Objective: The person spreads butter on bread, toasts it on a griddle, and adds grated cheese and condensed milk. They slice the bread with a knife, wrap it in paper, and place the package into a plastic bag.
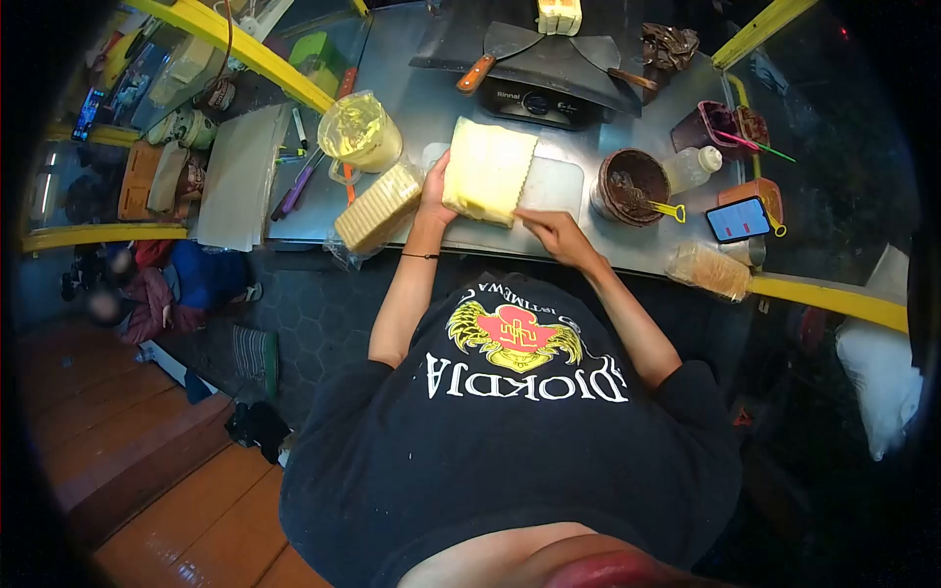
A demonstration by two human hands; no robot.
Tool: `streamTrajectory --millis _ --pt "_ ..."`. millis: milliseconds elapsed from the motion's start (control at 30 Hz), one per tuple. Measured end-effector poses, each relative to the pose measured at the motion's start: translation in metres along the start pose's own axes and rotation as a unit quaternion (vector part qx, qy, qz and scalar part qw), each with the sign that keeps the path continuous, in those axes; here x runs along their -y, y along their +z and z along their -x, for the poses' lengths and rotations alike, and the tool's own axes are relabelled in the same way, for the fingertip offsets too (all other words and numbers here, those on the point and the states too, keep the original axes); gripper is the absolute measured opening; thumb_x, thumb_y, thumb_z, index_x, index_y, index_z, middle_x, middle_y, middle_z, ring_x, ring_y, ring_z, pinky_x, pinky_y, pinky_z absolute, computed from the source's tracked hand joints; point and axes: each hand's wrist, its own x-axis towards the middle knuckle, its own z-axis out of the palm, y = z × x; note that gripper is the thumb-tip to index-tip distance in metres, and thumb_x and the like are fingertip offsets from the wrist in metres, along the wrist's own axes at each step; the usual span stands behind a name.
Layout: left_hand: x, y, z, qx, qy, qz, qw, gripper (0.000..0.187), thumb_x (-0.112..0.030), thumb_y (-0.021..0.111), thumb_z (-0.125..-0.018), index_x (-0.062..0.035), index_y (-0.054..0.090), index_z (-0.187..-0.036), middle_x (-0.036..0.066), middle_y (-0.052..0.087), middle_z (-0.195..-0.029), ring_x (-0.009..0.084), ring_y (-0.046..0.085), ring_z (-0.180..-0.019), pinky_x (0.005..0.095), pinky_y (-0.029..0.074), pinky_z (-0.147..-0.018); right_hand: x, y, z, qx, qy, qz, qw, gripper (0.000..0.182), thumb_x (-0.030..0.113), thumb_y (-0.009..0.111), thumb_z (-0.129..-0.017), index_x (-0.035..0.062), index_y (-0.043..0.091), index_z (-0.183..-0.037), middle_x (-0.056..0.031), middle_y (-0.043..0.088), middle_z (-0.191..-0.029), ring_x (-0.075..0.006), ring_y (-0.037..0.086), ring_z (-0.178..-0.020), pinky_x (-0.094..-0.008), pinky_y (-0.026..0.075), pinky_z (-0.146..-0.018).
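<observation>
A pale yellow slab of bread (490, 171) with a wavy edge is tilted up over a white board (554, 189) at the front of the metal counter. My left hand (436, 193) grips its left side, the fingers partly hidden by the bread. At the lower right corner, my right hand (554, 235) has its fingers curled together against the bread's edge. A wrapped loaf of sliced bread (377, 208) lies beside my left wrist. Just behind it stands a clear jug (365, 132) smeared with yellow spread.
A black griddle on a Rinnai stove (534, 103) carries two scrapers (505, 44) and a piece of bread (559, 17). To the right are a brown tub (627, 181), a squeeze bottle (691, 169), a phone (740, 219) and another loaf (708, 269). Yellow frame bars (833, 297) edge the counter.
</observation>
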Motion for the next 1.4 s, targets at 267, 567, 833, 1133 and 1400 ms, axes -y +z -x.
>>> streamTrajectory --millis 267,567,833,1133,1400 --pt "0.001 0.037 0.020 0.016 0.039 -0.115 0.992 0.050 -0.027 0.040 -0.104 -0.0069 0.033 -0.149 0.010 0.044 -0.147 0.0237 0.047 -0.131 0.0377 0.038 -0.110 0.040 -0.033 -0.018 -0.203 0.006 0.157 0.967 0.029 0.009 0.057 -0.090 0.0053 0.068 -0.116 -0.0284 0.065 -0.091 -0.0394 0.068 -0.080 -0.0415 0.053 -0.072" --pt "-0.005 0.029 0.013 0.021 0.018 -0.064 0.998 0.050 -0.025 0.042 -0.104 -0.0062 0.032 -0.149 0.010 0.046 -0.145 0.0236 0.048 -0.131 0.0377 0.039 -0.109 0.079 -0.056 -0.014 0.081 0.031 0.216 0.973 0.030 0.010 0.053 -0.089 0.0054 0.069 -0.114 -0.0274 0.065 -0.095 -0.0426 0.065 -0.089 -0.0455 0.051 -0.079" --pt "-0.002 0.019 0.006 0.000 0.012 -0.009 1.000 0.044 -0.029 0.044 -0.103 -0.0052 0.043 -0.140 0.011 0.055 -0.136 0.0250 0.056 -0.122 0.0390 0.044 -0.105 0.068 -0.030 -0.001 0.079 0.043 0.231 0.969 0.029 0.010 0.058 -0.090 0.0026 0.067 -0.116 -0.0232 0.067 -0.106 -0.0343 0.068 -0.098 -0.0387 0.051 -0.086" --pt "0.005 0.017 0.009 0.003 0.023 -0.044 0.999 0.046 -0.032 0.043 -0.103 -0.0038 0.045 -0.139 0.013 0.056 -0.135 0.0260 0.056 -0.123 0.0395 0.044 -0.105 0.078 -0.035 -0.017 0.072 0.103 0.291 0.948 0.030 0.012 0.053 -0.089 0.0075 0.069 -0.114 -0.0234 0.067 -0.100 -0.0409 0.066 -0.091 -0.0457 0.052 -0.081" --pt "0.004 0.031 0.018 0.005 0.021 -0.076 0.997 0.045 -0.026 0.043 -0.102 -0.0056 0.041 -0.142 0.010 0.052 -0.138 0.0237 0.052 -0.125 0.0388 0.042 -0.106 0.043 -0.043 -0.030 -0.119 0.025 0.206 0.971 0.030 0.012 0.053 -0.089 0.0069 0.068 -0.115 -0.0248 0.066 -0.089 -0.0373 0.067 -0.076 -0.0428 0.051 -0.072"
